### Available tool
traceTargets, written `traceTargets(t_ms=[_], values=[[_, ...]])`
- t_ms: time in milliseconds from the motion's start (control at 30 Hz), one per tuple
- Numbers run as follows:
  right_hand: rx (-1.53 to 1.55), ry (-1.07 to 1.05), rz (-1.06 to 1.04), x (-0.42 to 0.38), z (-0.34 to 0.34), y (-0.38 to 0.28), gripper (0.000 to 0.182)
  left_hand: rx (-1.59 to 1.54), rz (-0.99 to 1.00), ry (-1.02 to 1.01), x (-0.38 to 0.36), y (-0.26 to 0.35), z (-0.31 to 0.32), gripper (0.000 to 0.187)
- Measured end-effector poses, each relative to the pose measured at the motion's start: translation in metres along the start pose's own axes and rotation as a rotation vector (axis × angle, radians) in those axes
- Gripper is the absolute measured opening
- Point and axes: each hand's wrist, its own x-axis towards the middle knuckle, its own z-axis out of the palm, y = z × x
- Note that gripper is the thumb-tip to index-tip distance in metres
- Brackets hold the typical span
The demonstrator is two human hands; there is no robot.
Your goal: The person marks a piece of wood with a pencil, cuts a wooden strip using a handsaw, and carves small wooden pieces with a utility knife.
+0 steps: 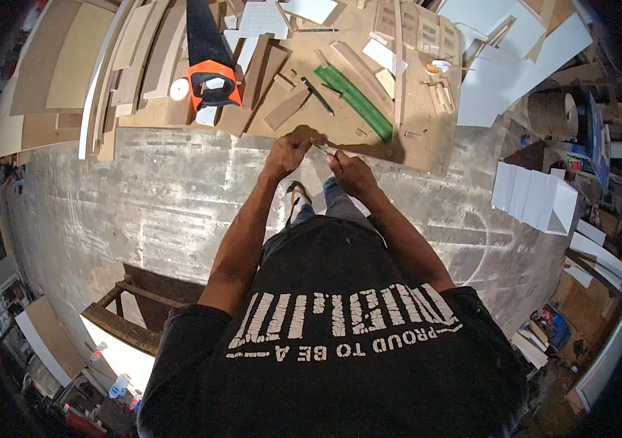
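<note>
Two bare hands meet just in front of the near edge of the worktop (179, 109), over the concrete floor (143, 204). The left hand (289, 150) is curled, with the fingers together, and the right hand (351, 171) is closed beside it. Between them there is a small pale piece (325, 150); the grip of both hands seems to be clamped on it, but it is too small to tell what it is.

The worktop is a brown board, covered with many things. A hand saw (209, 58) with a black blade and an orange handle lies at the left part, and a round white tape roll (179, 89) lies just beside the handle. A long green ruler (354, 102) lies diagonally near the hands, and a dark thin tool (318, 95) is just beside it on the left. Wooden strips (143, 51) are piled at the left, and white sheets (493, 80) lie at the right end.

The person wears a black T-shirt (340, 350). White letters on it read "PROUD TO BE A"; the big word above this line I cannot read surely.

Folded white panels (533, 197) stand on the floor at the right.
</note>
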Motion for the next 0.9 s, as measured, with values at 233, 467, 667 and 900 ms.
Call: traceTargets(t_ms=[233, 467, 667, 900], values=[[-0.065, -0.002, 0.077, 0.000, 0.001, -0.012, 0.048, 0.082, -0.101, -0.026, 0.001, -0.012, 0.003, 0.022], [-0.065, 0.026, 0.138, -0.001, 0.006, -0.024, 0.047, 0.044, -0.077, 0.024, 0.000, 0.010, -0.002, 0.023], [-0.158, 0.058, 0.158, 0.005, 0.010, -0.025, 0.044, -0.029, -0.103, 0.132, 0.002, -0.027, 0.015, 0.031], [0.099, 0.370, -0.143, 0.008, 0.045, 0.068, 0.049, 0.100, -0.327, 0.032, -0.014, 0.041, -0.011, 0.027]])
